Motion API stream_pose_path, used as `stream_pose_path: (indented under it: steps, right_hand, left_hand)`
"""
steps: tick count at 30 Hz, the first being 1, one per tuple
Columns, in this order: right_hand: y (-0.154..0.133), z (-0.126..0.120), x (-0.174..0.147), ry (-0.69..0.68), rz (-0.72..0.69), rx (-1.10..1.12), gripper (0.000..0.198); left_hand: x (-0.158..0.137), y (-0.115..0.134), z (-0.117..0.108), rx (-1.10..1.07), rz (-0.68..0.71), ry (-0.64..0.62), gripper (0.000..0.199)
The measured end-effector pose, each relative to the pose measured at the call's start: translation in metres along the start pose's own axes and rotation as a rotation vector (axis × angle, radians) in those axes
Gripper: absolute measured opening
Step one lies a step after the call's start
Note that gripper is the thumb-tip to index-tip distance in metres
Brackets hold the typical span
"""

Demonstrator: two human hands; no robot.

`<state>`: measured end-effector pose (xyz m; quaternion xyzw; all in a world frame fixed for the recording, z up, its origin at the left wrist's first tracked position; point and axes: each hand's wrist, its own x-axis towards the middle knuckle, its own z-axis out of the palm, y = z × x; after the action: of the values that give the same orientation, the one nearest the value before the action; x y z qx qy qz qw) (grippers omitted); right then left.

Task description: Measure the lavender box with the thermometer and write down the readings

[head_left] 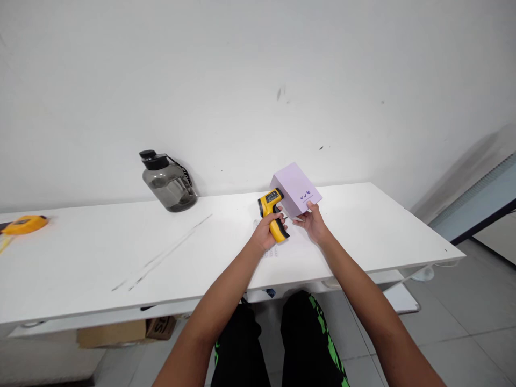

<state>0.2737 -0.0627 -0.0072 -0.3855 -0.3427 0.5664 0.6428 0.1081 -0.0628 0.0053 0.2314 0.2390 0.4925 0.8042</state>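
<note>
My left hand [266, 231] is wrapped round the grip of a yellow and black infrared thermometer gun [279, 230]. The gun's front end points toward a pale purple box [297, 185], with its small display facing me. The box is tilted, and dark purple bird-like marks show near its lower edge. My right hand [315, 223] grips the box's near lower corner, thumb on the printed face and the other fingers underneath. A sheet of paper with faint writing [271, 251] lies on the table beneath my left hand, partly hidden by it.
On the white table [169, 263] a grey see-through bottle with a black lid [169, 183] stands against the wall, left of my hands. A yellow tape measure [26, 224] lies at the far left. Cardboard boxes [116, 333] sit below the table.
</note>
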Motion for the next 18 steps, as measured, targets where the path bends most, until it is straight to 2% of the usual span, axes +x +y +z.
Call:
stream_pose_path:
  steps: [18]
  right_hand:
    - [0.0009, -0.0027, 0.0015, -0.013, 0.015, -0.009, 0.065]
  left_hand:
    - [-0.0043, 0.0018, 0.0067, 0.01, 0.002, 0.04, 0.033]
